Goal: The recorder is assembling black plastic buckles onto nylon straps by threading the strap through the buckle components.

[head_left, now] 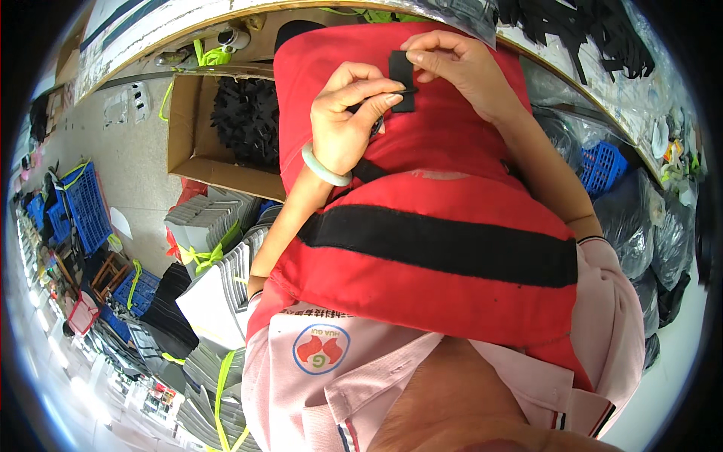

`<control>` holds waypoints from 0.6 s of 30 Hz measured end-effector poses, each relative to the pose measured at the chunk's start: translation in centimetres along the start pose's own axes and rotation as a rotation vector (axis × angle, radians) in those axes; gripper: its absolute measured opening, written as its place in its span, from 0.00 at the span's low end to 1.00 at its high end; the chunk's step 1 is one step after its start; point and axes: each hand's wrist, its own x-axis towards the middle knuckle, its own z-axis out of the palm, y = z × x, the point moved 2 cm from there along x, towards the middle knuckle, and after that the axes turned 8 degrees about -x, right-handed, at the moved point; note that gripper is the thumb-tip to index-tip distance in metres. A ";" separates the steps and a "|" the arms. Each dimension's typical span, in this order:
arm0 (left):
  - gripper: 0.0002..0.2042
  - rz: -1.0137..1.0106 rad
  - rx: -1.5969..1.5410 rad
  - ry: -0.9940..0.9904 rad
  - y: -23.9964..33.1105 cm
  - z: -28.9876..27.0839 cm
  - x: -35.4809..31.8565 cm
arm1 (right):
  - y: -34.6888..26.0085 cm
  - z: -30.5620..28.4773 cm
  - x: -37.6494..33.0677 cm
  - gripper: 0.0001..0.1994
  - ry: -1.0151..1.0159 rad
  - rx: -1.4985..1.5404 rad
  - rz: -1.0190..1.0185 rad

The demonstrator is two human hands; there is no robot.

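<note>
My left hand [350, 113], with a pale green bangle [325, 166] on its wrist, is closed round a small dark tool [407, 91] with a slim pointed end. Fingers cover most of this tool, so I cannot tell whether it is snips or tweezers. Its tip lies across a short black fabric strip [402, 69]. Thumb and fingers of my right hand [459, 66] pinch the upper end of that strip. Both hands work above the red apron [482, 158] over my lap, which has a wide black band [444, 245].
A cardboard box [188, 124] full of black pieces [245, 113] stands at the left. Below it are tied stacks of grey sheets [211, 218]. The table edge [151, 53] curves across the top. Black strips [580, 30] lie on it at the right, above a blue basket [602, 169] and plastic bags [629, 218].
</note>
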 end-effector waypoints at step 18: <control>0.07 0.066 0.121 -0.046 0.6 -1.0 -0.6 | 0.6 1.4 0.6 0.09 -0.291 -0.054 0.030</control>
